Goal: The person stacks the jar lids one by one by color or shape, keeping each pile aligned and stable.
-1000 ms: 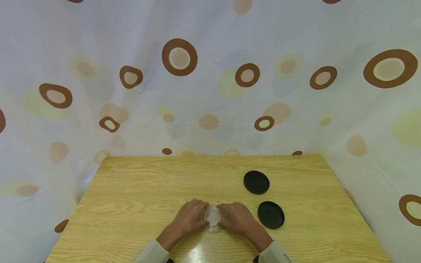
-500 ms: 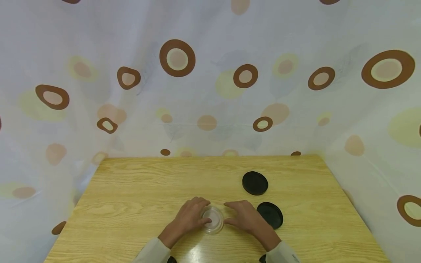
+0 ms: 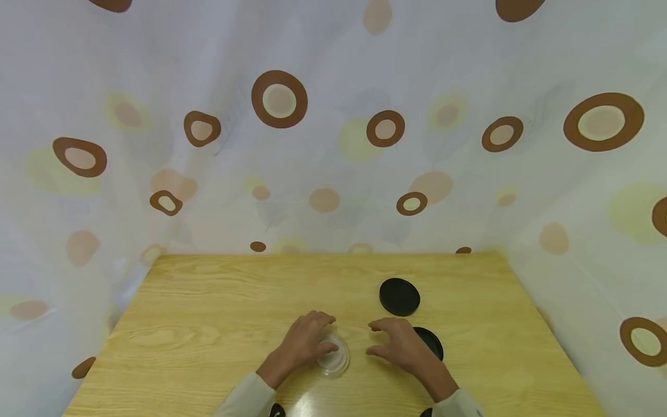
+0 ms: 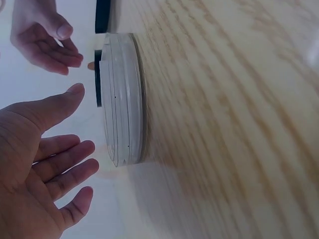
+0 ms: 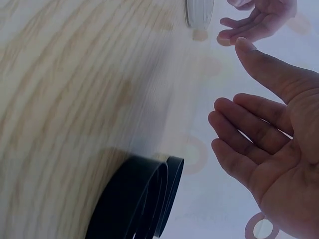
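Note:
A clear round plastic dish [image 3: 333, 362] lies flat on the wooden table; from the side in the left wrist view, this dish [image 4: 124, 99] shows stacked layers with thin rims. My left hand [image 3: 307, 341] hovers at its left edge with relaxed fingers and overlaps it in the head view. The left wrist view shows that hand [image 4: 45, 164] apart from the dish, holding nothing. My right hand [image 3: 401, 344] is to the right of the dish, thumb and fingers spread and the palm bare. Behind it, partly hidden, is a shallow black round lid [image 3: 432, 341].
A second black round lid [image 3: 399, 297] lies farther back on the table [image 3: 234, 295], right of centre. Both black lids show raised rims in the right wrist view. A white curtain [image 3: 323, 156] with brown ring patterns surrounds the back and sides.
Both hands have let go of the clear dish. My right hand has moved away to the right, now covering part of the nearer black lid; the left has stayed close to the dish.

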Motion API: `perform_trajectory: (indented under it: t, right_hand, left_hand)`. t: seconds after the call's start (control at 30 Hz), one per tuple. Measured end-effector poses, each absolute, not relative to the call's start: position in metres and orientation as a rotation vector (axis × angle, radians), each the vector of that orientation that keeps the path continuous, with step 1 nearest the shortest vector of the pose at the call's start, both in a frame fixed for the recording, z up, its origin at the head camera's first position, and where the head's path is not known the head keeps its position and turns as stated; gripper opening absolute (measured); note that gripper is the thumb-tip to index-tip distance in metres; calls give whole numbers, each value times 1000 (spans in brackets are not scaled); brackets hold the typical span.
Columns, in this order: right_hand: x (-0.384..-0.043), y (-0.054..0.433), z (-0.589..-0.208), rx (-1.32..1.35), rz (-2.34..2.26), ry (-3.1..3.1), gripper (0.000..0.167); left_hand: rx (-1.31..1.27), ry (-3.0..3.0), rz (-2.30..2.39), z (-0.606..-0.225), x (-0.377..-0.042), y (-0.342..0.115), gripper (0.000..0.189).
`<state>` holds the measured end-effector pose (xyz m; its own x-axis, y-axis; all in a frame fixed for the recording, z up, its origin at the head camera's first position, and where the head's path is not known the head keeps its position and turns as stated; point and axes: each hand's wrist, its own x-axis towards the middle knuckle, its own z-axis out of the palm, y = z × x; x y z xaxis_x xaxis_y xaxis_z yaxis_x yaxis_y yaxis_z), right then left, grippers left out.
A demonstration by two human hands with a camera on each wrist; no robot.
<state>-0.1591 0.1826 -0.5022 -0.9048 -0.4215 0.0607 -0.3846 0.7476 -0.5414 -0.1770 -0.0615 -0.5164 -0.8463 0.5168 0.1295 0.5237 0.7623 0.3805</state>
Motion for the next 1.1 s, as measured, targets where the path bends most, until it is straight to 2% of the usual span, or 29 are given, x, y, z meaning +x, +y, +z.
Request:
perform_trajectory:
  t: [0.23, 1.1]
  right_hand:
    - [-158, 196, -499, -495, -926, 2879, 48]
    - [-185, 259, -496, -365, -893, 2920, 55]
  left_hand:
    - [-883, -2925, -684, -518, -180, -55, 53]
    - [-895, -2943, -597, -507, -216, -11, 58]
